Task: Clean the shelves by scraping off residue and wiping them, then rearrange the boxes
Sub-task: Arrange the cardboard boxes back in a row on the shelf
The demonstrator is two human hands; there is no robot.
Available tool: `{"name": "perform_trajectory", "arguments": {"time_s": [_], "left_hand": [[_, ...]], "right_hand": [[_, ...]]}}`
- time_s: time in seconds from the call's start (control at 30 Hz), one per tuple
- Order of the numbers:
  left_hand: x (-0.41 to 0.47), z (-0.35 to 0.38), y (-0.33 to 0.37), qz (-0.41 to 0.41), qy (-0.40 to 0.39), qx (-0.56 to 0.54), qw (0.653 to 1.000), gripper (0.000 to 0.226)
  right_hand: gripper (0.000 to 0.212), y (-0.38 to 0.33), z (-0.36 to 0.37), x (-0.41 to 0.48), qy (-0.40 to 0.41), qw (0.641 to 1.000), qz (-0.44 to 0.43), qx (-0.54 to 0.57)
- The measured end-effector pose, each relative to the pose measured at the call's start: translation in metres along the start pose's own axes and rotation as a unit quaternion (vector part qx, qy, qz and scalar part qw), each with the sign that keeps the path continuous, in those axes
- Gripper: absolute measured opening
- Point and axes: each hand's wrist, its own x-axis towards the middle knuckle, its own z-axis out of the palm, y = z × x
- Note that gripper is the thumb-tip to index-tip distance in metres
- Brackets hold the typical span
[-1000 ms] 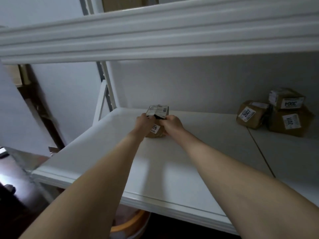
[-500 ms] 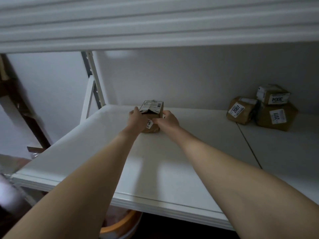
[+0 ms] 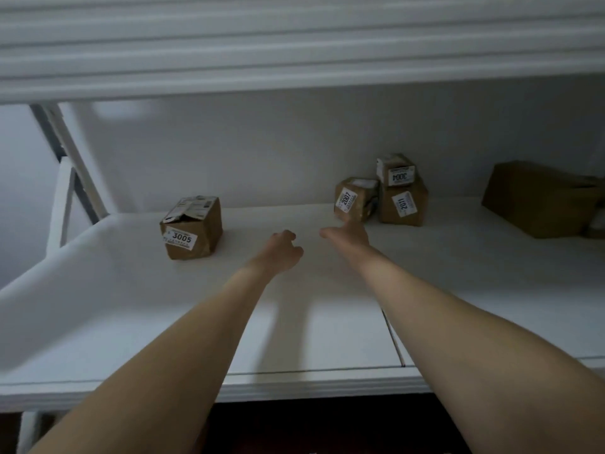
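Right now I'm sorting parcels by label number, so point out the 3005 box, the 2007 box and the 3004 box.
3005 box point(image 3: 181, 239): head view, on its white front label.
2007 box point(image 3: 347, 198): head view, on its tilted label.
3004 box point(image 3: 400, 176): head view, on its upside-down label.

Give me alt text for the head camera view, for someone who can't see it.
Two bare hands reach over a white shelf, holding nothing: the right hand stretches toward box 2007, the left hand is loosely curled. At left, box 3005 stands apart; box 3004 sits on box 2011.
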Motion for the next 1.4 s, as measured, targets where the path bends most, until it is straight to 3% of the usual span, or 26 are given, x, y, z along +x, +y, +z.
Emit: {"name": "perform_trajectory", "arguments": {"time_s": [0.13, 0.37, 0.6, 0.67, 0.77, 1.0, 1.1, 1.27, 1.4], "left_hand": [[0.005, 0.027, 0.027, 0.010, -0.040, -0.028, 0.999, 0.052], [0.038, 0.045, 0.067, 0.030, -0.028, -0.041, 0.998, 0.050], [0.080, 0.053, 0.078, 0.038, 0.009, -0.036, 0.999, 0.046], [0.088, 0.052, 0.077, 0.036, 0.011, -0.042, 0.998, 0.046], [0.096, 0.053, 0.072, 0.028, 0.012, -0.037, 0.999, 0.047], [0.100, 0.051, 0.060, 0.018, 0.000, -0.031, 0.999, 0.050], [0.102, 0.050, 0.056, 0.011, -0.004, -0.022, 1.000, 0.051], [0.101, 0.049, 0.055, 0.008, 0.004, -0.016, 1.000, 0.050], [0.097, 0.049, 0.056, 0.009, 0.007, -0.013, 1.000, 0.049]], "right_hand": [[0.058, 0.021, -0.029, 0.011, 0.017, 1.000, 0.014, -0.006], [0.051, 0.024, -0.037, 0.047, 0.020, 0.998, 0.001, -0.053], [0.076, 0.020, -0.031, 0.083, 0.055, 0.994, 0.036, 0.083], [0.072, 0.021, -0.031, 0.092, 0.062, 0.994, 0.023, 0.090], [0.056, 0.027, -0.028, 0.099, 0.035, 0.999, -0.005, 0.022], [0.059, 0.025, -0.017, 0.116, -0.034, 0.989, 0.020, -0.145], [0.065, 0.028, -0.017, 0.116, -0.013, 0.990, 0.033, -0.133], [0.058, 0.030, -0.014, 0.111, -0.044, 0.989, 0.021, -0.139], [0.049, 0.028, -0.016, 0.106, -0.022, 0.993, 0.002, -0.120]]}}
